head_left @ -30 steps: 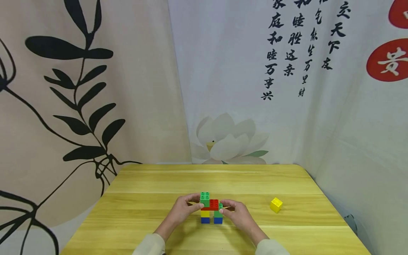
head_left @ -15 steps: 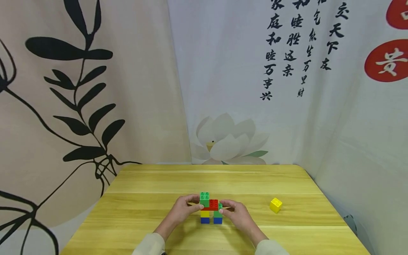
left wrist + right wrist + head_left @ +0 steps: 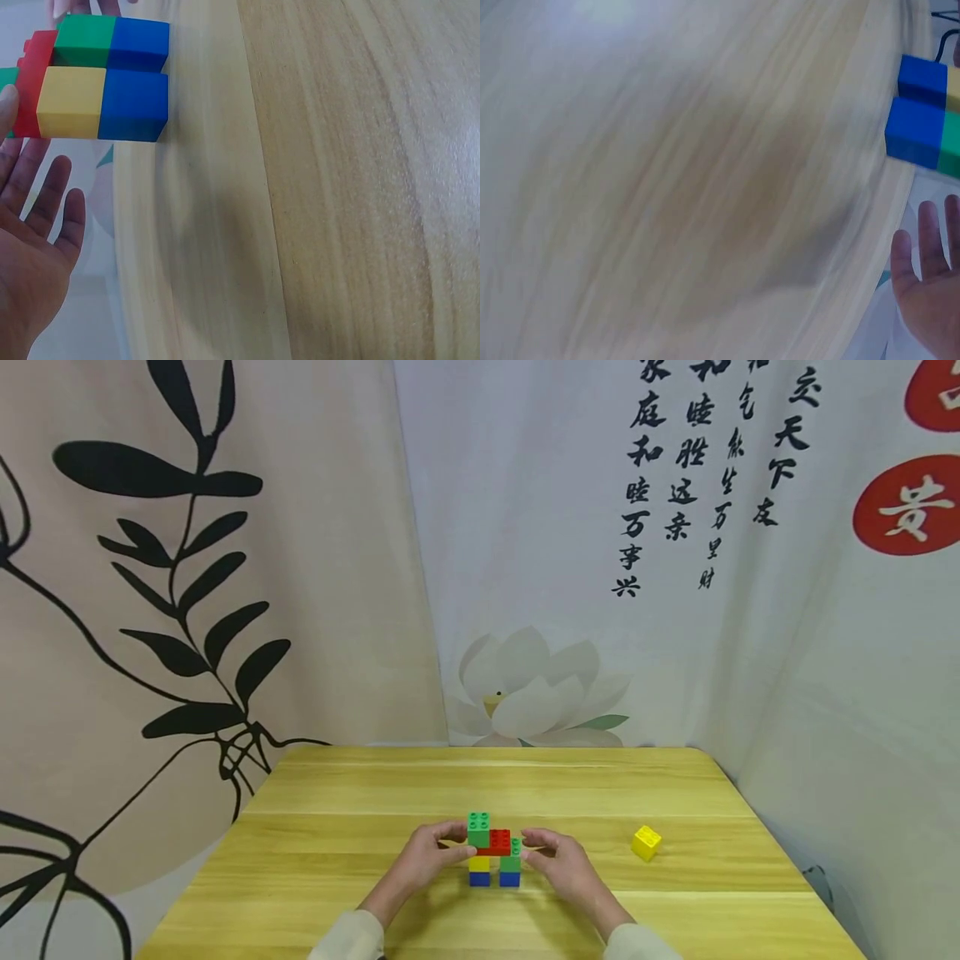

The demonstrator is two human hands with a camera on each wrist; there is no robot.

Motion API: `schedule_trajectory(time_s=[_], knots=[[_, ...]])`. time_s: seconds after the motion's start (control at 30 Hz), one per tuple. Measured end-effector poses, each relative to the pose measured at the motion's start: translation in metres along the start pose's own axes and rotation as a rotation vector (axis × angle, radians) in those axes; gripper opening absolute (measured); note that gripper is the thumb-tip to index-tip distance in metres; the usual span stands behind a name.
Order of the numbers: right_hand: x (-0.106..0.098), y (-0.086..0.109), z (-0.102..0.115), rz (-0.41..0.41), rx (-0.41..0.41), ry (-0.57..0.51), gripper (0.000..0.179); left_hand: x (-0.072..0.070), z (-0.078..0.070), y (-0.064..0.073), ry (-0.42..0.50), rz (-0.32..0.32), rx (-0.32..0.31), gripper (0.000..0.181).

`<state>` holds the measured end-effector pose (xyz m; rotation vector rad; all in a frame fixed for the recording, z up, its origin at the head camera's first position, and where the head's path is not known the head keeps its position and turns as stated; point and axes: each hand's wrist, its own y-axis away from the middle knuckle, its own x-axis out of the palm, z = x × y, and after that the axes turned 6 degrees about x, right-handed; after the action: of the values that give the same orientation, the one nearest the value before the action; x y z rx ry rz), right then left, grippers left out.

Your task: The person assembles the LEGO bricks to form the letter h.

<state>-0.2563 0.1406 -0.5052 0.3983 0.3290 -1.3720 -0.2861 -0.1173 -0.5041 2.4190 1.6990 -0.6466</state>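
A small arch of building bricks stands on the table. Its left leg is a yellow brick (image 3: 71, 103) over a blue brick (image 3: 133, 105); the right leg has a green brick (image 3: 510, 863) over a blue brick (image 3: 510, 880). A red brick (image 3: 499, 842) bridges both legs, with another green brick (image 3: 478, 830) on its left end. My left hand (image 3: 427, 857) pinches that upper green brick, thumb in front near the red one, index finger at its far side. My right hand (image 3: 564, 866) is just right of the arch, thumb and index fingertips slightly off the right-hand green brick.
A loose yellow brick (image 3: 647, 842) lies tilted to the right on the wooden table (image 3: 360, 785). Behind the table hangs a printed curtain (image 3: 345, 568) with plant shapes and writing.
My right thumb and fingers have drawn back a little to the right from the arch's green brick. My left hand keeps its hold. The head view has shifted slightly.
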Motion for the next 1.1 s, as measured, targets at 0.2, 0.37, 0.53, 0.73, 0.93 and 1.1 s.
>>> schedule_trajectory(time_s=[0.2,0.37,0.53,0.73,0.93,1.1], knots=[[-0.020,-0.002,-0.004,-0.158,0.035,0.005,0.042,-0.001,0.000,0.000,-0.017,0.006,-0.007,0.044],[-0.050,-0.005,-0.012,-0.339,0.050,0.021,0.040,-0.002,0.000,0.000,-0.026,0.009,-0.007,0.044],[-0.086,0.000,-0.027,-0.445,0.113,0.068,0.047,-0.001,-0.001,0.000,-0.027,0.012,-0.006,0.042],[-0.119,0.012,-0.047,-0.487,0.233,0.085,0.057,0.000,-0.001,-0.001,-0.022,0.008,-0.017,0.042],[-0.132,0.020,-0.063,-0.473,0.326,0.080,0.067,0.000,-0.001,-0.001,-0.013,0.014,-0.020,0.041],[-0.132,0.019,-0.075,-0.462,0.369,0.073,0.072,0.000,-0.001,-0.001,-0.006,0.021,-0.024,0.043]])
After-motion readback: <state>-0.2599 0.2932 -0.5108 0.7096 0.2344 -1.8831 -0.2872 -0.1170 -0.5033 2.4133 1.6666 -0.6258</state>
